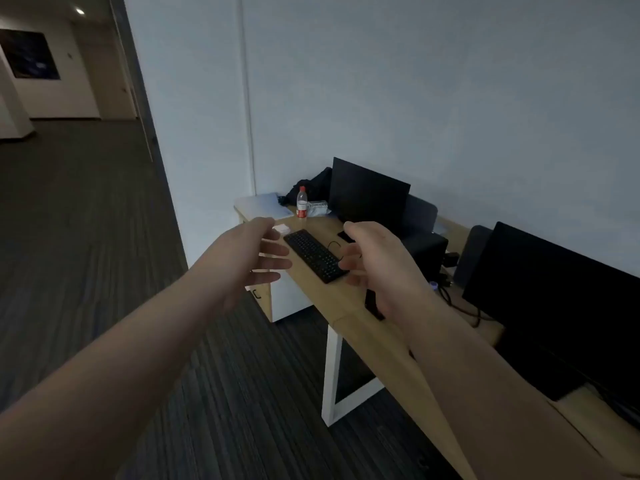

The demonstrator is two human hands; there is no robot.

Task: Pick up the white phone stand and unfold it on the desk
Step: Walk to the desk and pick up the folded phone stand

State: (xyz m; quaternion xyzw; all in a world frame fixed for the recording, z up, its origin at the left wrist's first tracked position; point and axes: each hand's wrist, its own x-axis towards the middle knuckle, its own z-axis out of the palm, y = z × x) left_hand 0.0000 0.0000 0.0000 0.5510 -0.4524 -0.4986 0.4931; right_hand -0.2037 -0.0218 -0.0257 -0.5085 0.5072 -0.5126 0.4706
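A small white folded phone stand (282, 228) lies flat on the wooden desk (349, 299), just left of the black keyboard (314, 255). My left hand (254, 251) is stretched out in the air in front of the desk, fingers spread, its fingertips just below and left of the stand and partly covering it. My right hand (377, 261) hovers over the keyboard's right end with fingers loosely curled and nothing in them. Both hands are apart from the stand.
At the desk's far end stand a water bottle with a red label (302, 202), a tissue pack (318, 207), papers (265, 206) and a dark bag. A black monitor (367, 195) stands behind the keyboard, a second monitor (561, 299) at right, with cables between. Dark carpet lies to the left.
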